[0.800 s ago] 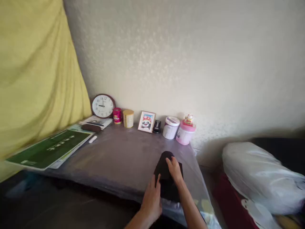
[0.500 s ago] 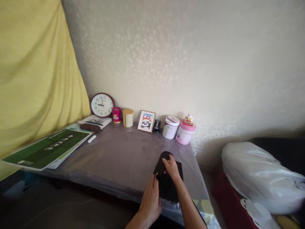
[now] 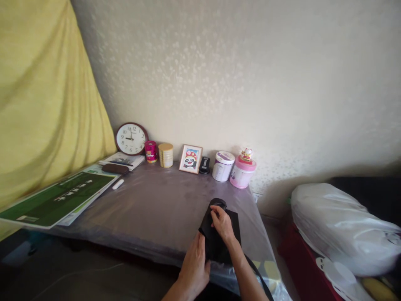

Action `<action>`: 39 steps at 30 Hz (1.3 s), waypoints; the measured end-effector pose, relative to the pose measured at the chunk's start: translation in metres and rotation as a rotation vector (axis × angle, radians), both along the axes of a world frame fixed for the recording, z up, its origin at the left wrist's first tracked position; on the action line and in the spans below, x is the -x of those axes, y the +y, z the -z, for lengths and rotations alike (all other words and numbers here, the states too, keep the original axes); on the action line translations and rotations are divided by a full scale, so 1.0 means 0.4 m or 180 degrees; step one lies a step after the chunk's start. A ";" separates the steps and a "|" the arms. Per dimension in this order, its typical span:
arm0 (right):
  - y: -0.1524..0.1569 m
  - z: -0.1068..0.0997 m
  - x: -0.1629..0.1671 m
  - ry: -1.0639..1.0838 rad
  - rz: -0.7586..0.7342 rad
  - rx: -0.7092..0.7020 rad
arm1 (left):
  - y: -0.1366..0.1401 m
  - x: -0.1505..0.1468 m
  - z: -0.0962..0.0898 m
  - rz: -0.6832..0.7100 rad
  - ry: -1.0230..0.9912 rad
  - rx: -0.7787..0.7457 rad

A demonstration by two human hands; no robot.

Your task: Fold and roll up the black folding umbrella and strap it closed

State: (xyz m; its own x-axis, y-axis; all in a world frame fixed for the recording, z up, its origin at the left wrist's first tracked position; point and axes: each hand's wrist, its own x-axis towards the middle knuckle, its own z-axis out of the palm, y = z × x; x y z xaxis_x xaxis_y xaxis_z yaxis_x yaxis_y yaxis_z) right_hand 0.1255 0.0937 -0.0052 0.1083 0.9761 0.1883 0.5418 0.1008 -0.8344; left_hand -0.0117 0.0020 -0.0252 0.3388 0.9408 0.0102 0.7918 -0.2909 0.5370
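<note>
Here, head view only:

Cloth: a black cloth (image 3: 219,238), folded or bunched, lies on the near right part of the table (image 3: 156,209), close to the front edge. Its far end is rounded; a dark strap runs from the near end down past the table edge.

Right hand: the right hand (image 3: 222,222) rests on top of the cloth, fingers curled and pinching the fabric near the rounded end.

Left hand: the left hand (image 3: 194,267) sits at the cloth's near left edge, palm against the side of it, fingers loosely bent. Whether it grips or merely steadies cannot be told.

Table cover: a clear plastic sheet lies over the purple top; the cloth rests on it.

Progress, as a judgement: the cloth appears already gathered into a compact shape, and both hands are on it, so the shaping or folding looks partly done and not finished. It has not been lifted off the table.

Back row, along the wall: clock (image 3: 130,138), red tin (image 3: 151,151), yellow tin (image 3: 165,155), panda picture (image 3: 190,159), white tub (image 3: 222,166), pink tub (image 3: 242,173) with a figurine on its lid.

Left side: green sheet (image 3: 56,200), well apart from the hands.

Right of table: white bag (image 3: 338,225).
</note>
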 end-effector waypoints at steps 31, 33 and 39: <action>0.108 0.090 -0.118 -0.1130 0.0602 -0.0945 | 0.011 -0.014 -0.058 0.0380 0.0607 0.0189; 0.100 0.076 -0.128 -0.0956 0.0870 -0.0902 | 0.012 -0.011 -0.051 0.0360 0.0586 0.0166; -0.040 0.027 -0.041 -0.1153 -0.0364 -0.1489 | 0.015 -0.013 -0.049 0.0319 0.0758 0.0302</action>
